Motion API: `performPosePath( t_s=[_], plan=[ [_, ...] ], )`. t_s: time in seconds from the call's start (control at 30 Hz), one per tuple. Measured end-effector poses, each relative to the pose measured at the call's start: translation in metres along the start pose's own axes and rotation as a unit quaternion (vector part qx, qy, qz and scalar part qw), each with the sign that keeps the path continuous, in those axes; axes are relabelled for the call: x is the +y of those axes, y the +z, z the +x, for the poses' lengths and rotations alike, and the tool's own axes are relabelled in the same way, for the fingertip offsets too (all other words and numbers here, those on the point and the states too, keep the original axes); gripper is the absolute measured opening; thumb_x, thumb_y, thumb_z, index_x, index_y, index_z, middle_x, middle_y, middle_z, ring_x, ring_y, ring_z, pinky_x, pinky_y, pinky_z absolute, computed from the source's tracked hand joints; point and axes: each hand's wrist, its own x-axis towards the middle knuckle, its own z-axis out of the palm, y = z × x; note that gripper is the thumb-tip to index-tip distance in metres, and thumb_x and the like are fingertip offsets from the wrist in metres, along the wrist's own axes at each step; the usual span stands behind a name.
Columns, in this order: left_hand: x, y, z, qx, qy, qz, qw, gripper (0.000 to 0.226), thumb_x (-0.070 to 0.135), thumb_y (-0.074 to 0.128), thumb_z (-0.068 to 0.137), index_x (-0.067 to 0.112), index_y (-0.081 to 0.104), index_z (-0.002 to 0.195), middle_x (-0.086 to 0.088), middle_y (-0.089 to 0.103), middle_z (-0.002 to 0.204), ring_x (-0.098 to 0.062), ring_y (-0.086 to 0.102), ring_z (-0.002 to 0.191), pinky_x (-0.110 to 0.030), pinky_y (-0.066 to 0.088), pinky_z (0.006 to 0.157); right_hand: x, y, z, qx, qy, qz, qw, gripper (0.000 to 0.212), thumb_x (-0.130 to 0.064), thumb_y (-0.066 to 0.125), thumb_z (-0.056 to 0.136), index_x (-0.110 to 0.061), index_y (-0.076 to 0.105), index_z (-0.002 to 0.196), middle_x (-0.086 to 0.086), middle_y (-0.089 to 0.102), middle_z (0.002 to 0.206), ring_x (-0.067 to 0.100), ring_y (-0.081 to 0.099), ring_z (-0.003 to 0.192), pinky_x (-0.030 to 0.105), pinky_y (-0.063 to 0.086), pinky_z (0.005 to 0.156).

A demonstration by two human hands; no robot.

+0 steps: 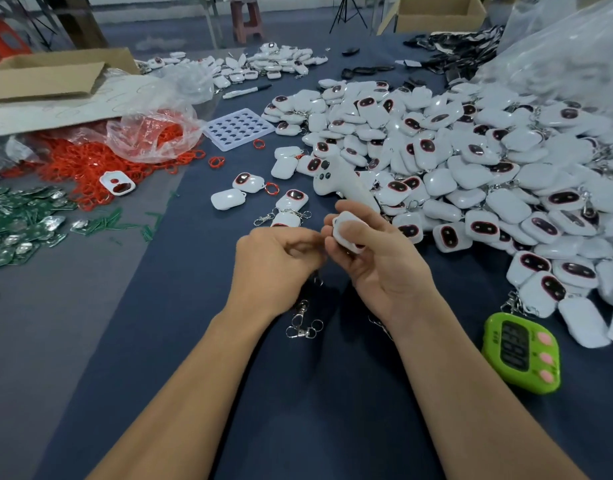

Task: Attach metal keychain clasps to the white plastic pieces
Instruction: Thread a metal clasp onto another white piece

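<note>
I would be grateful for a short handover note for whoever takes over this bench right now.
Right hand: grips one white piece.
Left hand: pinches a clasp at the piece's edge; the join is blurred, so not confirmed attached.
Spare clasps lie on the cloth between the wrists.
Done: many pieces in the heap to the right already carry clasps.
Left: finish the held piece, then any bare ones.
</note>
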Motion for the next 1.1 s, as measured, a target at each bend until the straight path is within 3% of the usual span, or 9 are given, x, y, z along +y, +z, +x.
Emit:
performPosePath(
  t_s=[0.13, 0.27, 0.4, 0.57, 0.63, 0.73, 0.9, 1.0, 1.1],
  plan=[
    [-0.003, -0.003, 0.006, 0.058, -0.064, -0.109, 0.990, 0.030, 0.011, 0.078, 0.080, 0.040, 0.081, 0.079, 0.011, 0.074, 0.067, 0.000, 0.067, 0.064, -0.015, 0.048, 0.065, 0.001, 0.005, 0.001, 0.056, -0.007, -0.031, 0.998, 0.018, -0.008, 0.070, 0.093, -0.012, 0.081, 0.079, 0.010, 0.074, 0.083, 0.016, 0.071, 0.068, 0.022, 0.057, 0.060],
    [-0.004, -0.007, 0.005, 0.061, -0.105, -0.213, 0.969, 0.018, 0.017, 0.080, 0.074, 0.033, 0.082, 0.083, 0.000, 0.079, 0.082, -0.017, 0.077, 0.083, -0.030, 0.057, 0.079, 0.011, 0.007, 0.002, 0.110, -0.084, -0.226, 0.964, 0.017, -0.009, 0.077, 0.086, -0.018, 0.076, 0.072, 0.002, 0.069, 0.069, 0.016, 0.062, 0.059, 0.022, 0.049, 0.051],
    [-0.006, -0.007, 0.006, 0.071, -0.103, -0.259, 0.958, 0.018, 0.016, 0.081, 0.071, 0.030, 0.082, 0.083, -0.003, 0.080, 0.083, -0.018, 0.077, 0.085, -0.025, 0.059, 0.080, 0.020, 0.008, 0.002, 0.137, -0.185, -0.397, 0.889, 0.020, -0.015, 0.079, 0.077, -0.034, 0.080, 0.082, -0.010, 0.071, 0.065, 0.005, 0.062, 0.057, 0.016, 0.048, 0.055],
    [-0.004, -0.007, 0.004, 0.064, -0.075, -0.282, 0.954, 0.026, 0.003, 0.075, 0.073, 0.027, 0.082, 0.082, -0.005, 0.080, 0.083, -0.017, 0.077, 0.084, -0.019, 0.056, 0.077, 0.026, 0.011, 0.001, 0.122, -0.184, -0.461, 0.859, 0.020, -0.020, 0.085, 0.079, -0.039, 0.079, 0.079, -0.010, 0.074, 0.067, 0.002, 0.065, 0.060, 0.015, 0.051, 0.058],
    [-0.004, -0.006, 0.003, 0.063, -0.057, -0.242, 0.966, 0.026, 0.002, 0.075, 0.076, 0.027, 0.082, 0.082, 0.000, 0.080, 0.084, -0.014, 0.077, 0.085, -0.022, 0.057, 0.079, 0.025, 0.010, 0.000, 0.127, -0.181, -0.469, 0.855, 0.019, -0.019, 0.084, 0.080, -0.037, 0.079, 0.076, -0.005, 0.071, 0.064, 0.003, 0.060, 0.055, 0.016, 0.049, 0.054],
    [-0.002, -0.002, 0.000, 0.074, 0.004, -0.093, 0.993, 0.033, 0.005, 0.077, 0.081, 0.038, 0.080, 0.078, 0.019, 0.077, 0.080, 0.000, 0.074, 0.077, -0.016, 0.056, 0.073, 0.023, 0.010, -0.003, 0.145, -0.191, -0.482, 0.843, 0.023, -0.014, 0.080, 0.080, -0.035, 0.078, 0.071, -0.001, 0.067, 0.061, 0.001, 0.052, 0.049, 0.013, 0.044, 0.048],
    [0.006, -0.001, -0.007, 0.095, 0.010, 0.045, 0.994, 0.025, 0.034, 0.073, 0.081, 0.056, 0.070, 0.093, 0.027, 0.072, 0.076, -0.001, 0.070, 0.071, -0.032, 0.059, 0.072, 0.021, 0.013, -0.007, 0.166, -0.229, -0.507, 0.814, 0.033, -0.012, 0.082, 0.079, -0.038, 0.071, 0.064, -0.024, 0.070, 0.068, -0.005, 0.066, 0.065, 0.004, 0.045, 0.059],
    [0.008, -0.003, -0.005, 0.105, 0.005, 0.061, 0.993, 0.019, 0.035, 0.071, 0.081, 0.052, 0.072, 0.088, 0.028, 0.070, 0.073, -0.002, 0.067, 0.069, -0.030, 0.056, 0.069, 0.021, 0.011, -0.006, 0.148, -0.239, -0.495, 0.822, 0.032, -0.010, 0.083, 0.079, -0.037, 0.073, 0.066, -0.024, 0.071, 0.069, -0.004, 0.066, 0.065, 0.005, 0.045, 0.060],
    [0.006, -0.003, -0.002, 0.095, -0.025, 0.022, 0.995, 0.027, 0.028, 0.070, 0.081, 0.055, 0.070, 0.082, 0.021, 0.069, 0.067, -0.003, 0.062, 0.063, -0.021, 0.051, 0.061, 0.022, 0.010, -0.004, 0.135, -0.216, -0.486, 0.836, 0.024, -0.012, 0.084, 0.080, -0.032, 0.077, 0.070, -0.016, 0.073, 0.067, 0.001, 0.065, 0.060, 0.008, 0.047, 0.058]
  ],
)
